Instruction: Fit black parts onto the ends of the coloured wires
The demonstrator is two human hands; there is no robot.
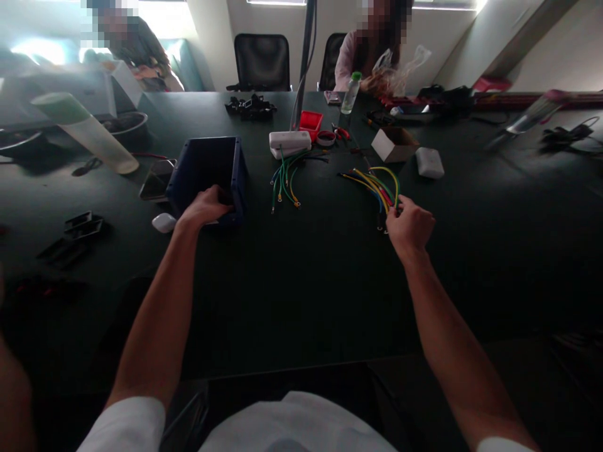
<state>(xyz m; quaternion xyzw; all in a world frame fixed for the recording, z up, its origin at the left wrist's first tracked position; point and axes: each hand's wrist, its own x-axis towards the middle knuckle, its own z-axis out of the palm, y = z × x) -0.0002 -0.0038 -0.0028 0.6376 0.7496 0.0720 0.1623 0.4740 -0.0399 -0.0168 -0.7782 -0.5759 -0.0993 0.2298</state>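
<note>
My left hand (206, 206) is at the near edge of a dark blue plastic bin (240, 169), fingers curled over its low front lip; the fingertips are partly hidden inside. The bin's interior is dark. My right hand (411, 225) pinches a bundle of wires (377, 183) in yellow, green, blue and red, with ring terminals hanging below the fingers. Between my hands, farther back, lies a second group of mostly green wires (284, 179) with ring terminals, beside a white power strip (290, 142).
A frosted bottle (89, 135) stands left. Black plastic parts (78, 232) and a white case (164, 222) lie near the bin. Behind are a red tray (311, 122), red-handled pliers (341, 132), an open carton (394, 145) and a pole (306, 56). Two people are across the table.
</note>
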